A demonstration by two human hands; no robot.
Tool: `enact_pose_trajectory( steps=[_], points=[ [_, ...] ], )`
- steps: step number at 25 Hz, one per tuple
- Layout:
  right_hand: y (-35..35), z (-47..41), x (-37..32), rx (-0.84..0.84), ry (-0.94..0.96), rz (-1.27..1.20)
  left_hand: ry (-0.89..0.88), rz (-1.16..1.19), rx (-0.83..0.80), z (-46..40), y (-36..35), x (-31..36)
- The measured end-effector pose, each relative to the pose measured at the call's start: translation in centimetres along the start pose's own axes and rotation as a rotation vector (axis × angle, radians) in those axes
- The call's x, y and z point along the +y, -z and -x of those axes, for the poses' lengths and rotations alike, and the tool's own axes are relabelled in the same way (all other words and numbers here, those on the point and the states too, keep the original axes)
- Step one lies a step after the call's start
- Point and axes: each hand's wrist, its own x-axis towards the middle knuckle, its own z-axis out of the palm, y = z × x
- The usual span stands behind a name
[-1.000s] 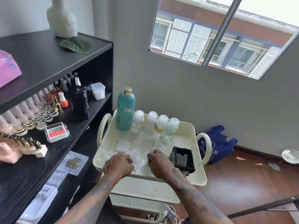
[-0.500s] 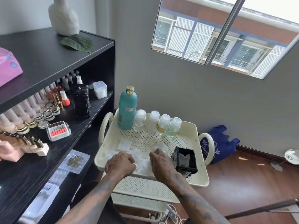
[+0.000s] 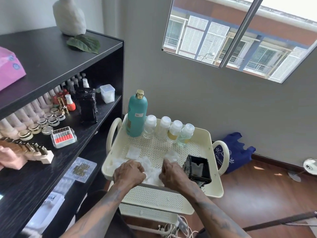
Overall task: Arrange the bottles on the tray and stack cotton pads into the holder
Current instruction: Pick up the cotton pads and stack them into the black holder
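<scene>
1. Tray (image 3: 212, 189): cream, perforated, top tier of a cart; looped handles at both ends.
2. Teal bottle (image 3: 136, 115): tall, gold cap, upright at the tray's far left corner.
3. Small clear bottles (image 3: 169, 130): four, white caps, upright in a row along the far edge, just right of the teal bottle.
4. Cotton pads (image 3: 133, 152): white, scattered loose on the near half of the tray.
5. Holder (image 3: 197, 169): black, square, open-topped, tilted, near right of the tray; white pad inside.
6. Left hand (image 3: 128, 174): grip curled closed on pads.
7. Right hand (image 3: 173, 174): grip curled closed on pads, just beside the holder.
</scene>
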Motion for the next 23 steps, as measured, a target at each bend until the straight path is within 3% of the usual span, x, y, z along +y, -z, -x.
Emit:
enact_pose_trajectory(
  steps=[8, 10, 15, 17, 23],
  points=[
    [4.9, 4.4, -1.4, 0.041, -0.087, -0.851, -0.014, -0.012, 0.015, -0.1, -0.2, -0.1],
    [7.2, 6.4, 0.2, 0.077, -0.063, -0.933, -0.025, -0.016, 0.012, -0.2, -0.4, -0.3],
    [10.3, 8.2, 4.1, 0.772, 0.058, -0.403, -0.022, -0.021, -0.007, -0.4, -0.4, -0.1],
    [9.0, 7.7, 4.1, 0.748, 0.083, -0.175, -0.021, -0.025, -0.010, -0.4, -0.4, -0.3],
    [7.4, 5.5, 4.0, 0.329, -0.073, 0.444, -0.008, -0.023, -0.007, 0.1, -0.1, -0.1]
  ],
)
